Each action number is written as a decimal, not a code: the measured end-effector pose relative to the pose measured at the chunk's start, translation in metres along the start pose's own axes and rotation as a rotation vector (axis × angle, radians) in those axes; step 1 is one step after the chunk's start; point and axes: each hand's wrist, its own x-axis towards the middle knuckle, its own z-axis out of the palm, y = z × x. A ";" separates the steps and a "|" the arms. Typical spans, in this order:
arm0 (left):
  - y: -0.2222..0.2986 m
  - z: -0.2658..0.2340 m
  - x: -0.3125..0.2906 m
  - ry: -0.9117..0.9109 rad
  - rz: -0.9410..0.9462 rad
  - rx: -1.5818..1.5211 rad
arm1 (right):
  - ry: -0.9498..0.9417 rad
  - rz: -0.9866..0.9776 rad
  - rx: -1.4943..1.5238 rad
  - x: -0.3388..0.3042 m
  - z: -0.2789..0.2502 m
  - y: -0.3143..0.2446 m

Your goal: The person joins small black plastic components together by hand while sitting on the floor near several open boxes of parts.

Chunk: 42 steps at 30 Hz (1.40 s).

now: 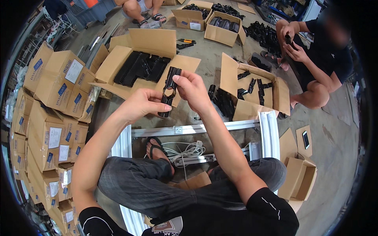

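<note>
My left hand (141, 104) and my right hand (192, 87) hold a black clamp-like part (171, 82) between them, in front of me. It is long and slim, tilted slightly, with a round opening at its middle. The right thumb and fingers pinch its upper end, while the left thumb and fingers grip its lower end. Just beyond it stands an open cardboard box (152, 41) with black parts (138, 67) laid in rows. To the right, another open box (229, 76) contains several loose black pieces (252, 85), and more black parts (223, 103) lie beside it.
A white metal frame (220, 128) surrounds my legs, with a coiled white cable (183, 152) inside. Stacked cartons (59, 92) line the left. At right, a co-worker (323, 55) holds a black part; a phone (306, 140) lies on cardboard. Another person's feet (151, 17) show at the back.
</note>
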 end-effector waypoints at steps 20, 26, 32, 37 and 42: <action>-0.015 -0.014 0.011 0.527 0.553 0.868 | 0.434 0.293 0.687 0.031 -0.042 0.087; -0.008 -0.010 0.006 0.485 0.535 0.993 | 0.448 0.285 0.726 0.038 -0.064 0.096; -0.008 -0.009 0.004 0.486 0.551 1.051 | 0.418 0.246 0.512 0.032 -0.054 0.072; -0.004 -0.007 0.002 0.487 0.539 1.105 | 0.334 0.187 0.471 0.032 -0.069 0.061; -0.011 -0.010 0.003 0.453 0.414 1.069 | 0.340 -0.028 0.139 0.025 -0.054 0.017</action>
